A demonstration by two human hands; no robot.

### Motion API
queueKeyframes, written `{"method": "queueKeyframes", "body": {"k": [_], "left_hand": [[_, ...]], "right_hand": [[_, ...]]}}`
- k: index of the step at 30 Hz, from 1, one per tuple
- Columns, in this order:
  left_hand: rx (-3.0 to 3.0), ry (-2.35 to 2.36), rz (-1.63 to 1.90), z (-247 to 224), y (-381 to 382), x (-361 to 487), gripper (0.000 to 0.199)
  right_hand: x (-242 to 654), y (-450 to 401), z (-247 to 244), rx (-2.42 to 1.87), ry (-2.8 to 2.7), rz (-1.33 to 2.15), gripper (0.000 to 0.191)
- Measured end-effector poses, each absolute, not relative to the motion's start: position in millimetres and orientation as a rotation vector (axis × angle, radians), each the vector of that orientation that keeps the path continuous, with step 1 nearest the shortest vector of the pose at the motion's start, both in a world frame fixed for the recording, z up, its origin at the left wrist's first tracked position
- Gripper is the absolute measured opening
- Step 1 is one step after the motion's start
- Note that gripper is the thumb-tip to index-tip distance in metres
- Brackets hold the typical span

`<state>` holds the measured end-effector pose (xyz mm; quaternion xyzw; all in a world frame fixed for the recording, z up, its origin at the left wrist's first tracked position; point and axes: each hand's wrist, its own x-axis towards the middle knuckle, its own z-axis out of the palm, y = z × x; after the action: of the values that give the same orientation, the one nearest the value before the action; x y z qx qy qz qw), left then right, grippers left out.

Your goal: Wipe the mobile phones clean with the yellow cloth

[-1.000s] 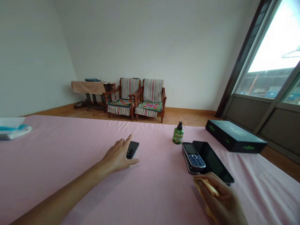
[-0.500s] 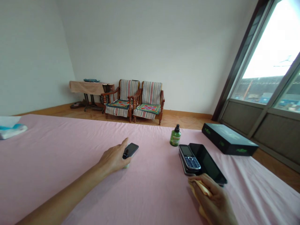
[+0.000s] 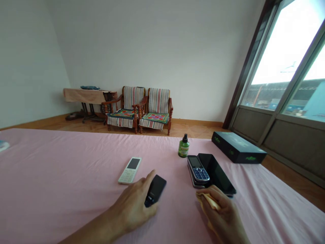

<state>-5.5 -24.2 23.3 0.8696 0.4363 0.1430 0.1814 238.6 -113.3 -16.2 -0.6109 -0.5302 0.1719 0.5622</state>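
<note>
Two bare hands [image 3: 177,206] work over a pink sheet [image 3: 63,176]: the left hand [image 3: 133,210], apparently grasping a slim black phone [image 3: 155,191], sits beside a white keypad phone [image 3: 129,170]; the right hand [image 3: 218,211] clenches a yellow cloth [image 3: 209,201] near a silver keypad phone [image 3: 198,171].

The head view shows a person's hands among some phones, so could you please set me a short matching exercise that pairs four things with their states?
Things:
1. Left hand
2. Right hand
3. Green bottle
4. White keypad phone

States:
A. Stands upright behind the stacked phones
B. Holds a yellow cloth
C. Lies on the pink sheet
D. Holds a black phone

Pairs: 1-D, 2-B, 3-A, 4-C
</note>
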Motion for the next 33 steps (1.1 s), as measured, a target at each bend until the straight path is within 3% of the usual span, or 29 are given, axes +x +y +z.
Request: {"method": "queueKeyframes", "body": {"k": [5,9,13,17,22,30,33], "left_hand": [[2.204,0.981,0.313,29.9,-28.6,-9.1,0.090],[2.235,0.978,0.497,19.8,-21.9,-14.7,0.095],[2.321,1.001,0.490,2.5,-24.3,-12.2,0.133],[2.341,1.028,0.405,-2.2,-29.6,-3.9,0.150],[2.362,1.010,0.394,-1.0,-24.5,-5.4,0.144],[2.443,0.928,0.375,-4.8,-11.2,-13.2,0.119],[2.457,0.927,0.412,-1.4,-11.6,-9.9,0.112]], "right_hand": [[235.5,-116.3,-13.0,-1.449,-1.272,0.418,0.029],[236.1,-117.1,-15.7,-1.466,-1.311,0.413,0.025],[239.0,-115.8,-19.6,-1.480,-1.403,0.385,0.021],[237.3,-116.2,-18.1,-1.490,-1.465,0.312,0.019],[225.5,-112.7,-10.2,-1.418,-1.669,0.282,0.014],[190.1,-59.1,0.1,-1.373,-1.789,0.426,0.044],[181.0,-39.4,-1.4,-1.386,-1.781,0.441,0.040]]}}
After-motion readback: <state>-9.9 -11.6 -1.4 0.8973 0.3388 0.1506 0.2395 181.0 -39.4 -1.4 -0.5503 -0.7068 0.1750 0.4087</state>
